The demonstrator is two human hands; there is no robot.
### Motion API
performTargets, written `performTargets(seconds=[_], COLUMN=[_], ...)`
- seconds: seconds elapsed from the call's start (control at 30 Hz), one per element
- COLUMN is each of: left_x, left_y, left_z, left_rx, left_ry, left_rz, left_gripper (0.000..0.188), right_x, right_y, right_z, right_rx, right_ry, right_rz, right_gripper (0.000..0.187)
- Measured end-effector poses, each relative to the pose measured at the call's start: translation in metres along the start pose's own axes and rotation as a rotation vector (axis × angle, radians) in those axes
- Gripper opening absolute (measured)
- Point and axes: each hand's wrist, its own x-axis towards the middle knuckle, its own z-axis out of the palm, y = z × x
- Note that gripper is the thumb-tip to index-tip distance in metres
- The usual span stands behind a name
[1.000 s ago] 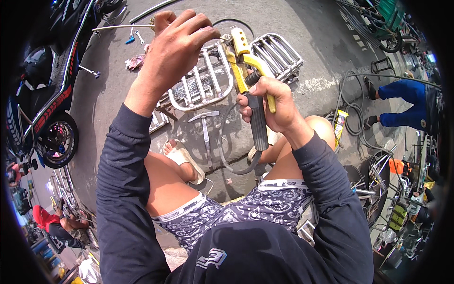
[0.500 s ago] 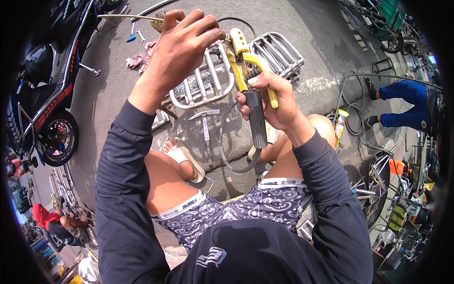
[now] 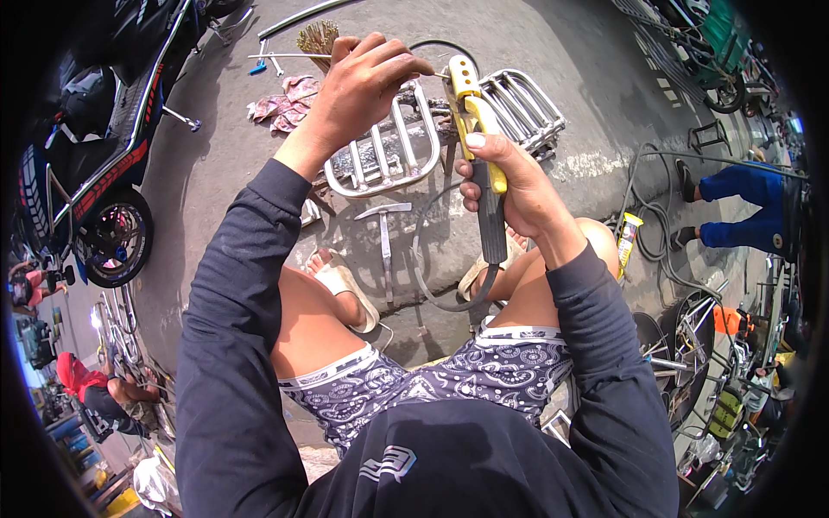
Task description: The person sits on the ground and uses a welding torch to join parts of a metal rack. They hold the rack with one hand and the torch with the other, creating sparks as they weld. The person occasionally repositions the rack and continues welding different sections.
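Gripping a black-and-yellow electrode holder (image 3: pixel 490 205) in the right hand (image 3: pixel 522 181), the person (image 3: pixel 423 440) pinches a thin rod (image 3: pixel 289 56) in the left hand (image 3: pixel 370 85).
The right hand closes around the holder's dark handle (image 3: pixel 493 240); the left hand is raised beside its yellow head (image 3: pixel 466 80), the rod running out leftward. Beyond, a hammer (image 3: pixel 386 248) lies on the ground (image 3: pixel 596 95), then two silver metal racks (image 3: pixel 406 134) and a pinkish cloth (image 3: pixel 289 105).

Before you lies grey outdoor pavement (image 3: pixel 553 39), lit by bright daylight that casts distinct shadows. Note the patchy white strip (image 3: pixel 598 161) right of the frame's centre. At the upper left, you see a dark motorcycle (image 3: pixel 121 121); at the upper right, a green vehicle (image 3: pixel 723 36), only partly visible.
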Motion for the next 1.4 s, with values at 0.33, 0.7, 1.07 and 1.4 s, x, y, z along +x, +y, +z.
performTargets(seconds=[0.33, 0.7, 1.07, 1.4], left_x=[-0.02, -0.15, -0.06, -0.076], left_y=[0.024, 0.073, -0.059, -0.043], left_z=[0.028, 0.122, 0.019, -0.063], left_rx=[0.099, 0.101, 0.135, -0.205], left_ry=[0.237, -0.533, -0.176, 0.325], left_rz=[-0.191, -0.232, -0.57, -0.895], left_gripper=[0.041, 0.056, 0.034, 0.039], right_x=[0.006, -0.001, -0.014, -0.016], right_y=[-0.005, -0.014, -0.017, -0.004], right_z=[-0.009, -0.037, -0.04, -0.039], right_rx=[-0.07, -0.522, -0.634, -0.96], right_ry=[0.138, 0.474, 0.528, 0.53], right_rz=[-0.219, -0.431, -0.484, -0.619], right_gripper=[0.063, 0.103, 0.106, 0.109])
